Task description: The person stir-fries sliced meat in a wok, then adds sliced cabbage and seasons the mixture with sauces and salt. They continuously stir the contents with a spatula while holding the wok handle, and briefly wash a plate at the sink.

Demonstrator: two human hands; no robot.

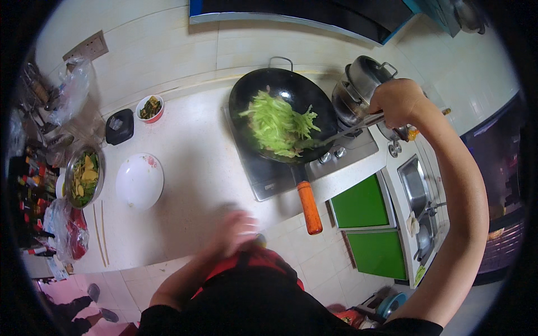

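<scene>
A black wok (248,84) with an orange wooden handle (309,210) sits on the gas stove (269,185). Thin strips of a light green vegetable (273,119) are heaped in it, with a few pinkish-brown bits among them. My right hand (398,101) grips the handle of a metal wok spatula (346,132) from the right. The spatula's head reaches into the near right side of the green strips and is partly hidden there. My left hand (237,231) is motion-blurred near the counter's front edge, left of the wok handle, with nothing visible in it.
On the white counter (197,168) stand a white plate (139,180), a small bowl of dark food (150,108), a black container (119,127) and a metal bowl of vegetables (85,178). Chopsticks (101,233) lie at left. Stacked pots (357,84) stand behind the spatula. Another person's legs (80,308) show lower left.
</scene>
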